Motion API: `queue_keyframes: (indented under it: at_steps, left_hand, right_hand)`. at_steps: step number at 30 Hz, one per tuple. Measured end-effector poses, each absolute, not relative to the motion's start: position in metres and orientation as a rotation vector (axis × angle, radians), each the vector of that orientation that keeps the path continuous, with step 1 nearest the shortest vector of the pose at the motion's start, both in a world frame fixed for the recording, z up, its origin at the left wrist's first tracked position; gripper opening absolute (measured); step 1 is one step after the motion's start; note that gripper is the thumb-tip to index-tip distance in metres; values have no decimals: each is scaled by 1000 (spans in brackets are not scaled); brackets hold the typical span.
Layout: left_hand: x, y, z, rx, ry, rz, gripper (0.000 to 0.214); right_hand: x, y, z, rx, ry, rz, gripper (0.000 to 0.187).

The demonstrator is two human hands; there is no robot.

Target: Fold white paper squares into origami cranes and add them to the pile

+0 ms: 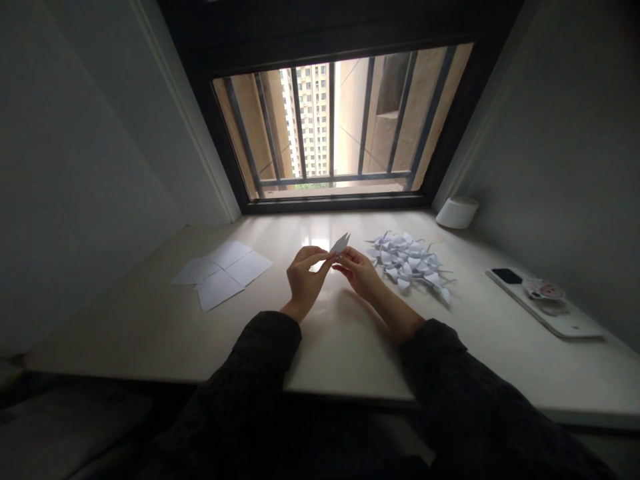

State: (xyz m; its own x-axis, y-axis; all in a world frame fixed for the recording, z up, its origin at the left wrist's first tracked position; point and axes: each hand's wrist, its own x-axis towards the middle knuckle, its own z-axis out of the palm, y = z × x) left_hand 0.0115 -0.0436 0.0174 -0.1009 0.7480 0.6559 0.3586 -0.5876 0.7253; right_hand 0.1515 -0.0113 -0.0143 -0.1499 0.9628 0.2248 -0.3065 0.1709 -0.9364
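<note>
A small folded white paper piece (pixel 341 244) is pinched between both my hands above the pale windowsill desk (pixel 350 347). My left hand (pixel 306 272) grips its lower left side with closed fingers. My right hand (pixel 361 272) pinches it from the right. Just right of my right hand lies a pile of several finished folded paper figures (pixel 407 261). To the left of my left hand lie flat white paper squares (pixel 223 272).
A white phone (pixel 543 301) with a round sticker grip lies at the right. A white round container (pixel 457 212) stands at the back right corner by the barred window (pixel 335 123). Walls close in on both sides.
</note>
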Motion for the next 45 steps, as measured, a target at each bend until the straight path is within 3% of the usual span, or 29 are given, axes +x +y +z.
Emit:
queue_keyframes:
  at_steps: [10,15,21,31,38,45]
  left_hand:
    - [12,-48,23,1805,1214,1662,15]
    - [13,-46,20,1760,1236,1694,31]
    - [14,-40,15,1849,1212,1700,18]
    - [16,-39,11,1663,1094,1546,26]
    - [16,-38,11,1616,1105,1669,22]
    - [15,-26,2,1382,1049,1576,46]
  right_hand:
    - [147,-17,-8,-771,-1102,1325,30]
    - [147,-20,-4,-708,-1015,1419,25]
    - [147,-19,-4,-707,-966,1442,25]
    - [148,-18,-7,-713,-996,1425,24]
    - [149,-14,-12,-778,-1047,1378,24]
    - [149,-14,-12,-943,-1112,1184,31]
